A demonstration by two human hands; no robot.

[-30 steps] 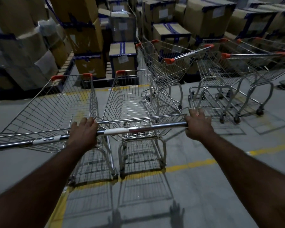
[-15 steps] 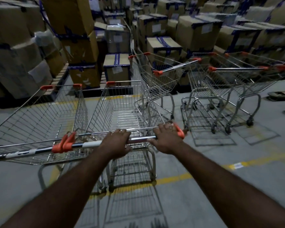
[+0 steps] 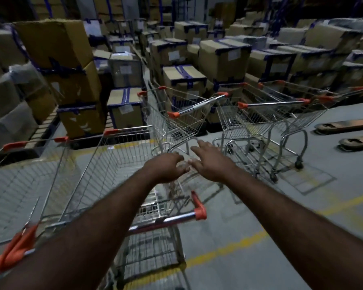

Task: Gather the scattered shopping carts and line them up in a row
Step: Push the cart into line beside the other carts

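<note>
Left hand (image 3: 166,166) and right hand (image 3: 208,163) empty, fingers loose, stretched out side by side. Stray cart (image 3: 166,124) just ahead, slightly right; handle (image 3: 197,105) slants near-left to far-right. Right hand nearer.

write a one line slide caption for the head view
Head view: open left hand and right hand reach past the near cart's handle toward an angled cart, cardboard boxes behind.

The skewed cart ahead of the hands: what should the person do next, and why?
Probably reach forward and grip the skewed cart by its handle, then swing it parallel. The left hand and right hand hover open above the near cart, and the skewed one sits angled to it.
</note>
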